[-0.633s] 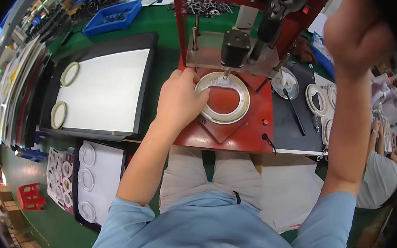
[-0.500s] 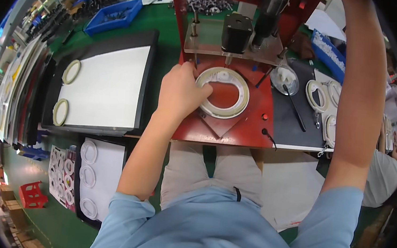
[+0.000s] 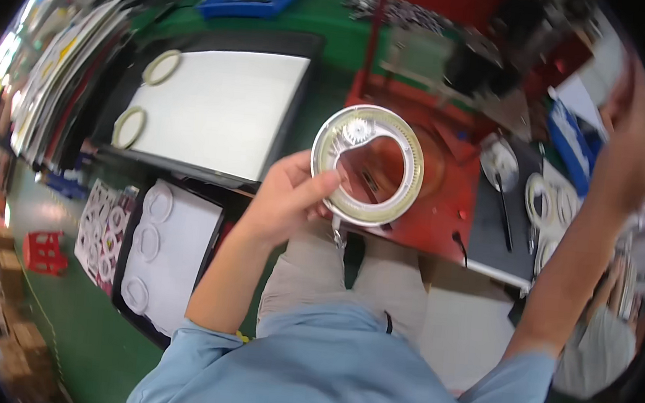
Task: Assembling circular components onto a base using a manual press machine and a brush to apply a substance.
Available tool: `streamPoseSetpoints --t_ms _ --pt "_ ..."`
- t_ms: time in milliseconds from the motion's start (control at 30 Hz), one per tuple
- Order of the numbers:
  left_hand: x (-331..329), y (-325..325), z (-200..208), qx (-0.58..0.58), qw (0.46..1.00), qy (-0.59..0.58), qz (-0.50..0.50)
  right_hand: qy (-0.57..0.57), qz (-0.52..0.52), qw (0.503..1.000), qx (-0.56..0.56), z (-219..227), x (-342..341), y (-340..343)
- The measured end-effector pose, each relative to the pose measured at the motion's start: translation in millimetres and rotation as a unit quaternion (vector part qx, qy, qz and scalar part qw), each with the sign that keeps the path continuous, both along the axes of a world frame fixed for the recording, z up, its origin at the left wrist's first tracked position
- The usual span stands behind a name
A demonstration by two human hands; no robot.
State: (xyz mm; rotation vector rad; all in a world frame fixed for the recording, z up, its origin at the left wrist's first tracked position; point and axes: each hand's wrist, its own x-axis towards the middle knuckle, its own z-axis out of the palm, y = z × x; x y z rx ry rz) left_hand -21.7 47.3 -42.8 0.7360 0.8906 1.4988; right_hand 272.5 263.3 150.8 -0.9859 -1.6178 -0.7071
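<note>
My left hand (image 3: 290, 197) grips a white ring-shaped plastic part (image 3: 359, 132) at its lower left edge, thumb on top. The ring has a small white gear inside its upper left and a yellowish coating along its toothed band. A metal clasp (image 3: 338, 233) hangs beneath it. The part is held up above the red base (image 3: 432, 223) of a press machine. My right hand (image 3: 638, 148) is raised at the far right, beside the machine; motion smears its fingers.
Left of the machine, a black tray with a white sheet (image 3: 219, 108) bears two rings. Lower left, another tray (image 3: 172, 257) holds several white rings. To the right are a dish of white paste (image 3: 499, 167), a black stick (image 3: 504, 217) and more rings (image 3: 541, 199). A blue bin (image 3: 259, 0) stands behind.
My left hand has lifted the ring off the red base and tilted it toward me. My right hand has come down into view from the top right. The view has shifted.
</note>
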Motion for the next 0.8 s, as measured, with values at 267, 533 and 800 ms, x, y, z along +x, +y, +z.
streamPoseSetpoints --t_ms 267,533,800 --pt "44 -24 -24 0.073 0.979 0.006 0.188 -0.044 0.509 0.666 -0.543 -158 -57 -154" --pt "72 -26 -34 0.072 0.977 0.001 0.199 -0.073 0.443 0.805 -0.389 -192 -59 -173" --pt "79 -18 -32 0.054 0.977 -0.031 0.203 -0.035 0.415 0.845 -0.334 -200 -44 -174"
